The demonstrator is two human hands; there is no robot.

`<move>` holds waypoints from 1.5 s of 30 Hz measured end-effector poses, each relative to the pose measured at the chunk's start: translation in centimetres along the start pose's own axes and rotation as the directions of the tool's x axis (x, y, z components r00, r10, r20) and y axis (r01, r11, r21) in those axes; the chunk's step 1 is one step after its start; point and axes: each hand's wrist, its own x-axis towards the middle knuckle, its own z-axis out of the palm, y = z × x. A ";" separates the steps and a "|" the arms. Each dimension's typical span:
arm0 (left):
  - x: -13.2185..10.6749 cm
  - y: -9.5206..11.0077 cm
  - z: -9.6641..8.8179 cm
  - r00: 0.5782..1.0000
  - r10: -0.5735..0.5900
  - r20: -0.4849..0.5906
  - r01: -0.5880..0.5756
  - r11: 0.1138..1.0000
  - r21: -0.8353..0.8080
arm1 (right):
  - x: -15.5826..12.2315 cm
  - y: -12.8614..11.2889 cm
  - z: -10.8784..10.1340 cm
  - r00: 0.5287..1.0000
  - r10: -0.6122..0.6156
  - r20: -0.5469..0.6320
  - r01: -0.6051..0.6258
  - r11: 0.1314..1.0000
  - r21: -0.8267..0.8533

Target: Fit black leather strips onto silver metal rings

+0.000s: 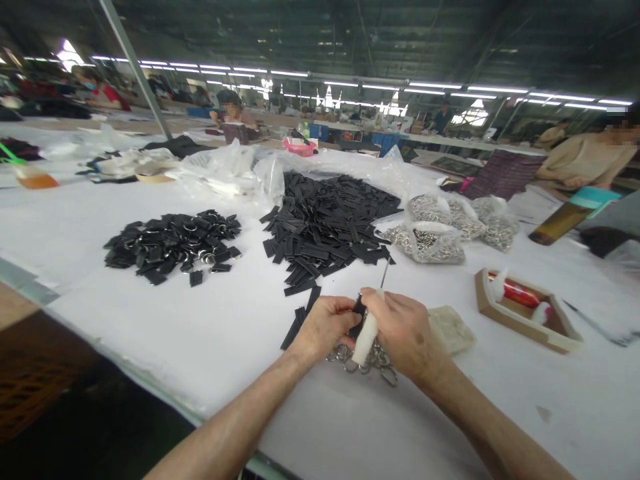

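My left hand (325, 327) pinches a short black strap piece (357, 313) between thumb and fingers. Against it, my right hand (407, 327) is closed round a tool with a thick white handle (367, 339) and a thin dark shaft (385, 272) pointing away from me; its exact kind is unclear. Beneath both hands lie loose metal rings (345, 360), partly hidden. A few black strips (295, 327) lie left of my fingers. Farther off is a big heap of flat black strips (330, 227). To its left sits a pile of black loops with metal rings (173, 243).
Clear bags of metal rings (430, 243) stand right of the strip heap. Nearer are a cardboard tray (530, 330) with red-and-white bottles and a pale cloth (451, 330). A teal-lidded bottle (575, 213) lies at right, near a co-worker (590, 160). The table edge (150, 383) runs lower left.
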 end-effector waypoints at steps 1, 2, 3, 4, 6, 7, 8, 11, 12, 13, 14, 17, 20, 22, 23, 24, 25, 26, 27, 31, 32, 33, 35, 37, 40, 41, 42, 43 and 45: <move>0.0 -0.1 0.0 1.000 0.020 -0.003 -0.020 1.000 0.015 | -0.1 0.0 0.1 0.999 -0.049 -0.007 0.049 0.998 -0.047; 0.0 -0.2 0.0 0.999 0.040 -0.009 -0.040 0.999 0.026 | -0.2 0.1 0.3 0.997 -0.081 -0.013 0.080 0.994 -0.071; -0.1 -0.3 -0.1 0.998 0.058 -0.018 -0.057 0.998 0.024 | -0.4 0.1 0.4 0.995 -0.094 -0.020 0.092 0.993 -0.071; -0.1 -0.3 -0.1 0.997 0.072 -0.027 -0.071 0.997 0.008 | -0.5 0.1 0.5 0.996 -0.088 -0.031 0.086 0.995 -0.044; -0.2 -0.2 -0.2 0.997 0.080 -0.026 -0.081 0.995 -0.064 | -0.8 0.1 0.5 0.999 -0.001 -0.041 0.004 0.997 0.083; -0.2 0.0 -0.2 0.997 0.073 -0.009 -0.073 0.991 -0.108 | -0.9 0.1 0.4 0.997 0.068 -0.028 -0.062 0.984 0.168; -0.3 0.1 -0.3 0.998 0.059 0.015 -0.057 0.987 -0.149 | -1.0 0.1 0.3 0.990 0.138 -0.002 -0.133 0.959 0.252; -0.3 0.5 -0.7 0.998 -0.007 0.068 0.023 0.968 -0.248 | -1.2 0.2 -0.2 0.959 0.275 0.061 -0.276 0.872 0.405; -0.2 0.5 -0.8 0.997 -0.027 0.069 0.046 0.959 -0.280 | -1.2 0.2 -0.3 0.956 0.288 0.055 -0.284 0.864 0.417; -0.2 0.5 -0.9 0.997 -0.044 0.067 0.063 0.948 -0.312 | -1.2 0.3 -0.5 0.958 0.284 0.047 -0.278 0.867 0.414; -0.1 0.5 -1.0 0.997 -0.057 0.059 0.074 0.936 -0.344 | -1.2 0.4 -0.6 0.964 0.263 0.038 -0.255 0.878 0.405; 0.2 0.3 -1.2 0.996 -0.085 -0.001 0.076 0.900 -0.428 | -1.0 0.4 -0.6 0.992 0.124 0.021 -0.123 0.921 0.370; 0.3 0.2 -1.2 0.989 -0.107 -0.099 0.045 0.867 -0.496 | -0.7 0.0 -0.1 1.000 -0.016 -0.003 0.016 0.946 0.324; 0.3 0.2 -1.2 0.988 -0.115 -0.104 0.044 0.849 -0.527 | -0.7 -0.2 0.3 0.998 -0.060 -0.021 0.064 0.948 0.312; 0.3 0.2 -1.1 0.989 -0.117 -0.089 0.051 0.842 -0.537 | -0.7 -0.3 0.4 0.998 -0.063 -0.031 0.069 0.945 0.318; 0.3 0.2 -1.1 0.991 -0.116 -0.071 0.059 0.835 -0.547 | -0.8 -0.4 0.4 0.998 -0.056 -0.042 0.066 0.941 0.331; 0.2 0.2 -1.1 0.992 -0.116 -0.054 0.067 0.829 -0.556 | -0.8 -0.4 0.4 0.998 -0.044 -0.046 0.057 0.936 0.347; 0.2 0.1 -1.0 0.992 -0.119 -0.039 0.076 0.822 -0.564 | -0.9 -0.4 0.4 0.998 -0.030 -0.047 0.045 0.930 0.364; 0.2 0.1 -0.9 0.992 -0.123 -0.027 0.085 0.814 -0.574 | -1.0 -0.4 0.3 0.999 -0.013 -0.045 0.029 0.924 0.382; 0.2 0.1 -0.8 0.988 -0.154 0.001 0.122 0.777 -0.617 | -1.2 -0.2 0.1 0.995 0.098 -0.015 -0.081 0.895 0.439; 0.2 0.2 -0.7 0.988 -0.152 0.011 0.126 0.775 -0.619 | -1.3 -0.2 0.2 0.993 0.120 -0.004 -0.105 0.884 0.456; 0.2 0.1 -0.7 0.989 -0.149 0.018 0.128 0.779 -0.613 | -1.3 -0.3 0.3 0.990 0.139 0.011 -0.127 0.872 0.473; 0.2 0.1 -0.8 0.989 -0.151 0.005 0.126 0.802 -0.584 | -1.4 -0.5 0.4 0.981 0.189 0.055 -0.190 0.836 0.514; 0.2 0.0 -0.8 0.988 -0.154 -0.030 0.114 0.833 -0.542 | -1.4 -0.8 0.4 0.954 0.281 0.105 -0.290 0.777 0.559; 0.1 -0.1 -0.6 0.993 -0.097 -0.067 0.056 0.889 -0.454 | -1.2 -1.3 0.3 0.886 0.433 0.164 -0.437 0.666 0.605; 0.1 -0.1 -0.5 0.995 -0.071 -0.075 0.033 0.905 -0.424 | -1.0 -1.5 0.2 0.864 0.471 0.178 -0.472 0.635 0.611; 0.0 -0.1 -0.4 0.995 -0.048 -0.084 0.011 0.917 -0.398 | -0.9 -1.6 0.2 0.845 0.501 0.188 -0.500 0.612 0.612; 0.0 -0.1 -0.3 0.996 -0.031 -0.088 -0.005 0.926 -0.377 | -0.8 -1.6 0.1 0.827 0.526 0.198 -0.524 0.593 0.612; -0.1 -0.1 0.0 0.996 -0.007 -0.089 -0.024 0.938 -0.346 | -0.6 -1.7 0.1 0.797 0.564 0.213 -0.559 0.558 0.613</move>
